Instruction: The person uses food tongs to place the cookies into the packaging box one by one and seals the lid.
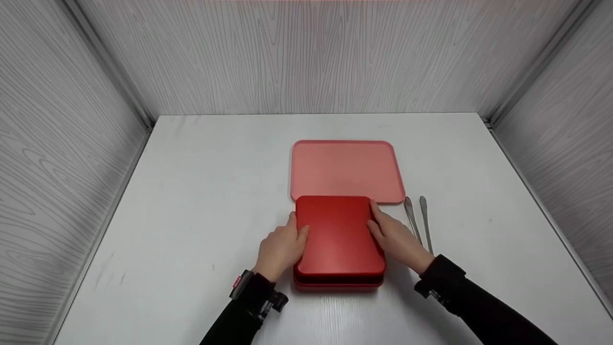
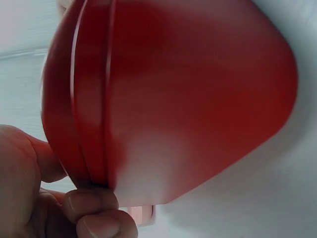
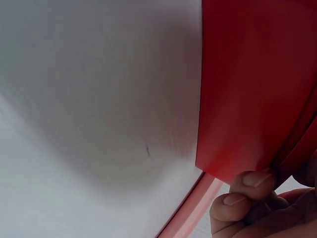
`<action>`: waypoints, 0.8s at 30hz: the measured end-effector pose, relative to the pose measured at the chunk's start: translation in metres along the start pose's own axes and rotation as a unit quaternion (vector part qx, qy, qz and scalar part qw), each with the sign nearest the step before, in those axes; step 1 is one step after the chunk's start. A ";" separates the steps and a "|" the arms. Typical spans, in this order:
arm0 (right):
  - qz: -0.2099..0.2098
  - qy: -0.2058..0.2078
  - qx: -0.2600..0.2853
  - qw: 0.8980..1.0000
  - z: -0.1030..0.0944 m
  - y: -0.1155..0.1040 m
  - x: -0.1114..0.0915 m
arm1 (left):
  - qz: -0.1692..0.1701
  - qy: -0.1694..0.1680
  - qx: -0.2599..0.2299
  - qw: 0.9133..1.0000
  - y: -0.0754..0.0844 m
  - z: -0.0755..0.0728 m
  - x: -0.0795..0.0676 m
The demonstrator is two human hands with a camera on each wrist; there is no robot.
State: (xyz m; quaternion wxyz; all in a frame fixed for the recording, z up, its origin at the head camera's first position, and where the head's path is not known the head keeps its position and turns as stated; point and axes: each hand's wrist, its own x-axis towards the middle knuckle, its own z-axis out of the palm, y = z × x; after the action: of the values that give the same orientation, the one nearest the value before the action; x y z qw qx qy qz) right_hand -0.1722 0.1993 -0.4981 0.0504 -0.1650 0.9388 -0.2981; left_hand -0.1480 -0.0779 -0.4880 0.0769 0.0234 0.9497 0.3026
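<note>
A red rectangular box point(image 2: 198, 94) with rounded corners stands at the near middle of the white table, covered by a glossy red lid point(image 1: 337, 235). My left hand point(image 1: 280, 247) grips the lid's left side, thumb on top and fingertips point(image 2: 101, 225) curled at its rim. On the opposite side my right hand point(image 1: 400, 239) holds the lid the same way, its fingertips point(image 3: 252, 181) at the seam between lid and box wall. What the box contains is hidden.
Just behind the box lies a flat pink tray point(image 1: 345, 167), its near edge overlapped by the lid in the head view. Two metal utensil handles point(image 1: 425, 218) show right of the tray, partly behind my right hand. Grey wood-grain panels point(image 1: 311, 57) border the table.
</note>
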 end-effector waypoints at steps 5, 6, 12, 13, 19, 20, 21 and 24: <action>0.010 -0.009 -0.003 1.000 0.002 0.000 -0.002 | 0.008 0.007 -0.011 1.000 -0.001 0.000 -0.002; 0.009 -0.008 -0.003 1.000 0.002 0.000 -0.003 | 0.008 0.007 -0.013 1.000 -0.001 0.000 -0.002; -0.003 -0.007 0.003 1.000 0.003 0.001 -0.007 | 0.011 -0.007 -0.043 0.999 -0.002 -0.001 -0.002; -0.005 -0.008 0.004 1.000 0.003 0.001 -0.008 | 0.012 -0.010 -0.049 0.999 -0.002 -0.002 -0.002; -0.005 -0.006 0.007 1.000 0.004 -0.001 -0.011 | 0.013 -0.029 -0.072 0.997 -0.005 -0.004 -0.004; -0.005 -0.004 0.008 1.000 0.004 -0.001 -0.011 | 0.014 -0.032 -0.075 0.997 -0.006 -0.005 -0.005; -0.005 -0.003 0.007 1.000 0.004 -0.001 -0.012 | 0.016 -0.035 -0.077 0.996 -0.006 -0.005 -0.005; -0.004 0.003 0.004 1.000 0.005 -0.002 -0.014 | 0.028 -0.044 -0.089 0.995 -0.009 -0.006 -0.005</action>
State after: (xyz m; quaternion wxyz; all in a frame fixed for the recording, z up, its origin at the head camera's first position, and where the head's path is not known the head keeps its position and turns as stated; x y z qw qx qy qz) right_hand -0.1572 0.2001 -0.5007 0.0468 -0.1673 0.9372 -0.3025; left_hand -0.1436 -0.0892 -0.4878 0.1118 0.0559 0.9138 0.3864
